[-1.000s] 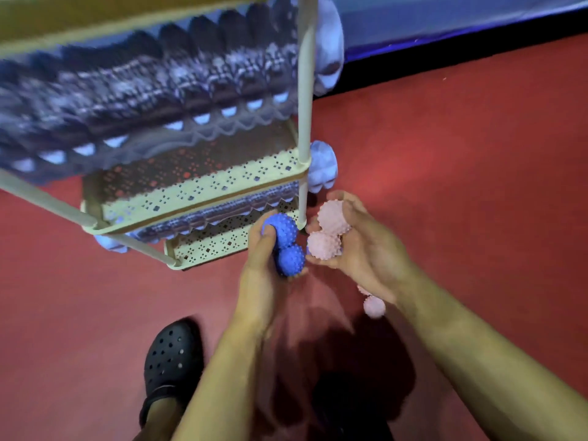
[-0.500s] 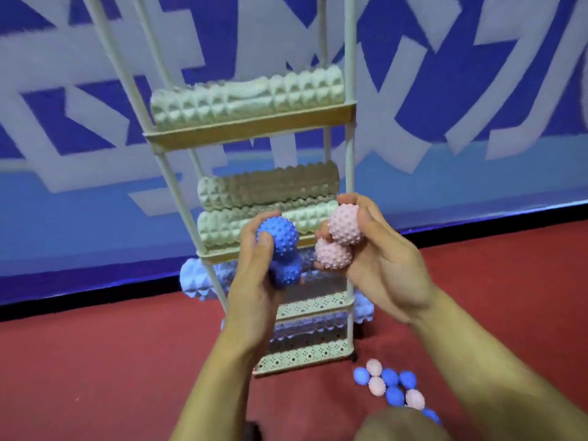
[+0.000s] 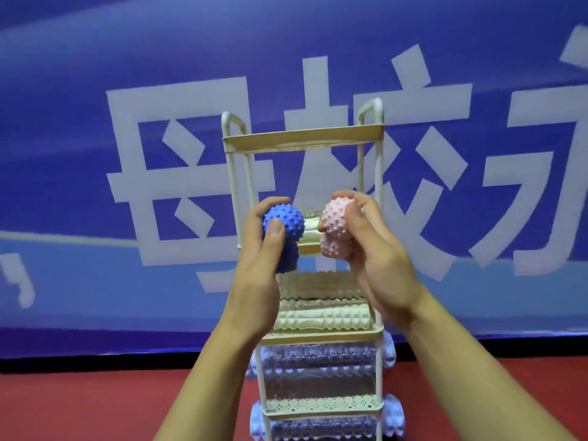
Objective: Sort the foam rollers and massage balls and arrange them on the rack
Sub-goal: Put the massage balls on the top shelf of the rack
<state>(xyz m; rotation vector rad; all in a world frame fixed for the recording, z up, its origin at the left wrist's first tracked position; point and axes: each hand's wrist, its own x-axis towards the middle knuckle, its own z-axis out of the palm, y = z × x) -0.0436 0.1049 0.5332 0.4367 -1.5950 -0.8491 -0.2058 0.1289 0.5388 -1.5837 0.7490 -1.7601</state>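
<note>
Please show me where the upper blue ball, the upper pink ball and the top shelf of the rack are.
upper blue ball [image 3: 284, 221], head view, spiky front face.
upper pink ball [image 3: 336, 214], head view, spiky front face.
top shelf [image 3: 302, 138], head view, front rim.

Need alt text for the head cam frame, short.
Two hands raised before a cream tiered rack: the left hand grips two blue spiky balls, the right hand two pink spiky balls. Cream foam rollers fill a middle shelf, bluish rollers lower ones.

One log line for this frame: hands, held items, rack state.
left hand: grips two blue spiky balls | right hand: grips two pink spiky balls | rack: top shelf bare, cream rollers on a middle shelf
</note>
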